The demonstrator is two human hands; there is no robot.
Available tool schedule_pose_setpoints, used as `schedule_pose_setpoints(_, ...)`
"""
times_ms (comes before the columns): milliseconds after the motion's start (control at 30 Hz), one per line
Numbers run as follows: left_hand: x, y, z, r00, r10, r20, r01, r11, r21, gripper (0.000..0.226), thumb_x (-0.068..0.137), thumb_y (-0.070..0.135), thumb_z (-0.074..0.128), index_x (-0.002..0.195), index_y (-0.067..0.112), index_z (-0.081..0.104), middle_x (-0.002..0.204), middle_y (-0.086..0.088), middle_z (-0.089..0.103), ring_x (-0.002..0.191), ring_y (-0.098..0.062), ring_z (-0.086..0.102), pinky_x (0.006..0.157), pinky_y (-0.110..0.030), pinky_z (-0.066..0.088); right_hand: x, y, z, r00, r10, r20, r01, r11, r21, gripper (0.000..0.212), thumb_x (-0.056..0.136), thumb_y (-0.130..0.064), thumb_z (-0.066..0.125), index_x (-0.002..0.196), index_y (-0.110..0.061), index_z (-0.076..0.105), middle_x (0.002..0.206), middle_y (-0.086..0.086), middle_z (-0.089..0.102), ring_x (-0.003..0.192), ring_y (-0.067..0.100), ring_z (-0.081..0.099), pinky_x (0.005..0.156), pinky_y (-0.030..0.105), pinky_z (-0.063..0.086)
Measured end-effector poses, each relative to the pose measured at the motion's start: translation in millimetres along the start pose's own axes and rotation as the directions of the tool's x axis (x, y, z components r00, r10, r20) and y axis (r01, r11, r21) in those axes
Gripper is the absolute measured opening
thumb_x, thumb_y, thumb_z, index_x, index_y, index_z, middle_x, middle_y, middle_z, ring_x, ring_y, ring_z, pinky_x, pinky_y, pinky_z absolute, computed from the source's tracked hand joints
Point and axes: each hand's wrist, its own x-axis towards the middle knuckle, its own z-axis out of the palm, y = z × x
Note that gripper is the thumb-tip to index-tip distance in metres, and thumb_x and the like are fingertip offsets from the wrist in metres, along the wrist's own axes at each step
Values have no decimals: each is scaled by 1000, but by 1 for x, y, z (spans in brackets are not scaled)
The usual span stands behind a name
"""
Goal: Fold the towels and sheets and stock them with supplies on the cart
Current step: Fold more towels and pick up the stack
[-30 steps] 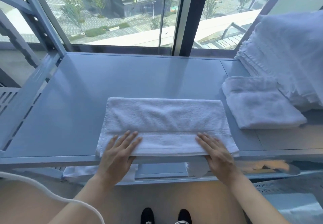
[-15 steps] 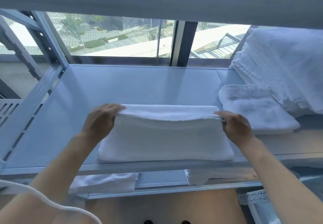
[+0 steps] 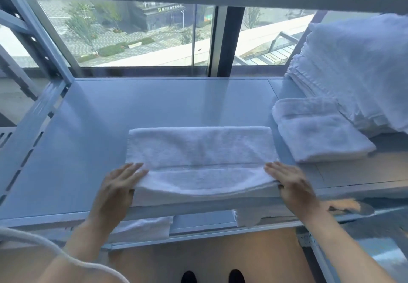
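Observation:
A white towel (image 3: 198, 150) lies folded in a long strip on the grey cart shelf (image 3: 136, 106), close to its front edge. My left hand (image 3: 114, 190) pinches the towel's near left corner, fingers on top and thumb underneath. At the near right corner my right hand (image 3: 291, 185) pinches the same top layer. This layer is lifted a little and sags in the middle between my hands.
A smaller folded white towel (image 3: 318, 137) lies to the right, beside a tall stack of white linen (image 3: 357, 68). More towels (image 3: 145, 227) sit on the shelf below. Another shelf hangs overhead, with a window behind and a frame post (image 3: 44, 40) at left.
Half a second ago both hands gripped the towel at its far edge. They have come back to the near edge, bringing a layer of towel with them.

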Motion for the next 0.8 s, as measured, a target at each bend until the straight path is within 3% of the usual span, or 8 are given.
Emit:
schedule_pose_setpoints(133, -37, -3, 20, 997, -42, 69, 45, 998, -49, 64, 78, -5, 46, 136, 13, 66, 151, -4, 54, 143, -29, 48, 109, -49, 45, -24, 7, 17, 997, 43, 69, -47, 997, 56, 83, 67, 35, 56, 137, -8, 65, 145, 6, 59, 140, 33, 51, 103, 54, 50)
schedule_pose_setpoints(267, -32, 5, 12, 996, -72, 51, 75, 995, -62, 60, 79, -4, 42, 131, 11, 70, 147, -7, 58, 139, -32, 52, 107, -53, 46, -18, 3, 17, 995, 79, 62, -83, 995, 60, 85, 62, 34, 56, 135, -7, 66, 143, 8, 61, 139, 34, 52, 102, 57, 50)
schedule_pose_setpoints(433, -11, 22, -14, 952, -219, 212, 226, 974, -8, 50, 71, 12, 45, 106, 26, 79, 139, 5, 65, 135, -22, 55, 106, -65, 41, -3, -23, -1, 991, 41, 126, -35, 998, -51, 66, 62, -5, 55, 124, -19, 72, 139, -2, 65, 134, 25, 56, 106, 56, 43)
schedule_pose_setpoints(533, 27, 56, 0, 951, -108, 289, 141, 985, -96, 52, 84, 22, 44, 130, 30, 69, 147, 8, 57, 139, -17, 48, 114, -56, 35, 23, -70, 15, 961, -16, 275, -7, 996, 84, 66, 81, -22, 54, 147, -22, 55, 160, -4, 44, 149, 18, 37, 119, 47, 30)
schedule_pose_setpoints(633, 80, 88, 42, 922, 14, 387, 9, 998, -58, 57, 102, 29, 41, 158, 24, 35, 167, 3, 28, 154, -20, 24, 120, -53, 26, 64, -120, 56, 934, -73, 351, 35, 993, 112, 63, 101, -31, 47, 161, -22, 30, 171, -6, 19, 157, 15, 14, 126, 46, 15)
schedule_pose_setpoints(700, 105, 86, 66, 893, 20, 450, -29, 999, 13, 60, 107, 35, 38, 163, 26, 19, 172, 4, 14, 158, -18, 12, 124, -53, 18, 90, -137, 78, 931, -51, 361, 14, 994, 105, 62, 105, -31, 43, 163, -21, 25, 172, -5, 14, 158, 15, 10, 126, 47, 10)
schedule_pose_setpoints(800, 116, 47, 76, 891, -20, 454, -31, 994, 103, 60, 106, 52, 28, 163, 35, 17, 172, 9, 9, 158, -15, 7, 127, -49, 8, 109, -117, 90, 938, 36, 345, -42, 999, 9, 61, 106, -40, 40, 163, -28, 24, 172, -6, 11, 158, 15, 9, 127, 45, 7)
